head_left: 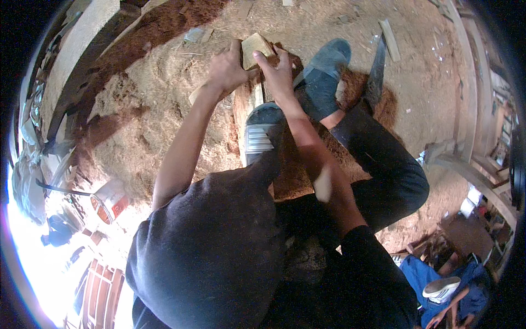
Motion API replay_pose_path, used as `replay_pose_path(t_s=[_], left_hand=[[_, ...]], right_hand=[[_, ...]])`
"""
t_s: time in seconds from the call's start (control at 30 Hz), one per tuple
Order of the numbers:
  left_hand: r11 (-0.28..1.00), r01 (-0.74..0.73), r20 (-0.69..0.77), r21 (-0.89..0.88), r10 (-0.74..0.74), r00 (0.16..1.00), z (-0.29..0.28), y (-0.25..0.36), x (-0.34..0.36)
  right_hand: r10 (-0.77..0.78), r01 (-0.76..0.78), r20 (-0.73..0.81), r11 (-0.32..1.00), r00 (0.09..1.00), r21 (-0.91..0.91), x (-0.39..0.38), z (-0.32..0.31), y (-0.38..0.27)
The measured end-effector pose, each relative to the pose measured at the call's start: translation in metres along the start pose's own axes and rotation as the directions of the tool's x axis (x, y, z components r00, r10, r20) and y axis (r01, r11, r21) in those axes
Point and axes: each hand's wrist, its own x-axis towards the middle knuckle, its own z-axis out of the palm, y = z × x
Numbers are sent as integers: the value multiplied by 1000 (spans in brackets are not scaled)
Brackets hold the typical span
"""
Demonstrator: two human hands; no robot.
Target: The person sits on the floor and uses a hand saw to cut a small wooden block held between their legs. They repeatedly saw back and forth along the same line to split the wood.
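Both my hands are at a small pale wooden block point(255, 46) at the top centre, which rests at the far end of a light wooden board point(242, 112). My left hand point(226, 71) is closed along the block's left side, its thumb pointing right across the board. On the other side my right hand point(278, 75) grips the block, thumb on top and fingers at the right edge. The undersides of both hands' fingers are hidden. My shoe with pale stripes point(259, 137) presses on or beside the board; which, I cannot tell.
My other dark shoe point(323, 71) is to the right. Beyond it lie a dark pointed blade point(376, 74) and a wood strip point(389, 40) on the sawdust-covered ground point(422, 104). Large timber point(82, 60) stands far left. Another person in blue point(446, 285) sits at lower right.
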Motion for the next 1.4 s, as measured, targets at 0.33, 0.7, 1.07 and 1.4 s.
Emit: replay_pose_path(t_s=[0.33, 0.7, 1.07, 1.4], left_hand=[[995, -13, -121, -101, 1, 993, 13, -15, 0], [987, 77, -46, -143, -85, 995, 12, -19, 4], [673, -66, 213, -737, 323, 922, -63, -105, 11], [316, -278, -369, -907, -280, 886, -102, 3, -12]], right_hand=[[-70, 80, -106, 993, 992, 89, 0, 30, -1], [-97, 93, -36, 991, 995, -101, 15, 22, -7], [-472, 566, 426, 816, 772, -122, 0, -1, -101], [-478, 662, 540, 719, 693, -213, 46, -25, -199]])
